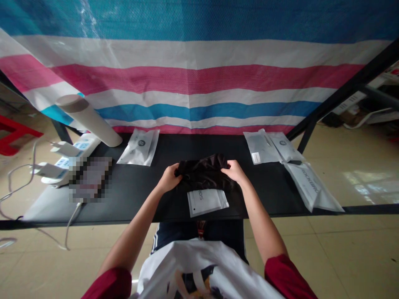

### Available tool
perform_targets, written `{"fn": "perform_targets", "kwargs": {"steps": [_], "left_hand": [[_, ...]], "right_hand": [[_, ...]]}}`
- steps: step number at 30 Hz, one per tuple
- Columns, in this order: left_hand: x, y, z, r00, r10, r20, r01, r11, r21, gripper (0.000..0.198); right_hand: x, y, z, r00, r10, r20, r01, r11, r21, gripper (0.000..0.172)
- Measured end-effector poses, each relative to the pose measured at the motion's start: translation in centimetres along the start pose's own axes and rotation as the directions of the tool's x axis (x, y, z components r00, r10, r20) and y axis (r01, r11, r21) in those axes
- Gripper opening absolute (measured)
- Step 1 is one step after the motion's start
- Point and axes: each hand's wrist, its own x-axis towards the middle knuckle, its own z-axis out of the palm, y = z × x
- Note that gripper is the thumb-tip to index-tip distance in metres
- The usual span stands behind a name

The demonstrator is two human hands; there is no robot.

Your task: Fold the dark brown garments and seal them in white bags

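A crumpled piece of black fabric is stretched between my two hands above the middle of the dark table. My left hand pinches its left end. At the other end, my right hand grips the upper right corner with the fingers closed. What kind of cloth item it is, I cannot tell. Partly covered by the fabric, a white printed plastic pouch lies flat on the table, close to the front edge.
Left of me are a white pouch, a pale cylinder, a power strip with chargers, and a blurred-out object on a cable. Several white pouches lie at right. A striped sheet hangs behind the table.
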Motion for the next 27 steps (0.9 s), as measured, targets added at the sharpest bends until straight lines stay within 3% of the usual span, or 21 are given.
{"fn": "perform_targets", "kwargs": {"steps": [3,8,12,13,18,23,27], "left_hand": [[-0.5,0.7,0.1,0.995,0.085,-0.054,-0.087,0.996,-0.033,0.012],[-1.4,1.5,-0.3,0.986,0.146,-0.08,-0.144,0.989,0.029,0.015],[-2.8,1.7,-0.6,0.97,0.234,-0.069,-0.222,0.963,0.152,0.044],[-3.2,1.7,-0.6,0.967,0.244,-0.067,-0.229,0.957,0.178,0.044],[-4.8,1.4,-0.3,0.972,0.225,-0.067,-0.204,0.952,0.228,0.006],[-5.8,0.9,0.0,0.965,0.253,-0.076,-0.23,0.945,0.231,0.02],[-6.9,0.7,-0.3,0.954,0.288,-0.088,-0.248,0.918,0.309,0.017]], "right_hand": [[-0.9,-0.2,-0.5,0.994,-0.092,0.054,0.082,0.984,0.159,0.009],[-2.3,-0.8,-1.5,0.978,-0.199,0.059,0.181,0.959,0.219,0.012],[-3.3,-1.1,-2.3,0.974,-0.223,0.029,0.214,0.958,0.194,0.01],[-3.6,-1.3,-2.5,0.972,-0.232,0.018,0.225,0.958,0.18,0.011],[-6.0,-2.8,-3.5,0.959,-0.282,0.014,0.28,0.957,0.078,0.021],[-9.4,-2.6,-3.1,0.946,-0.319,0.054,0.323,0.931,-0.17,0.036],[-11.0,-1.7,-3.0,0.964,-0.264,0.04,0.26,0.897,-0.357,0.033]]}}
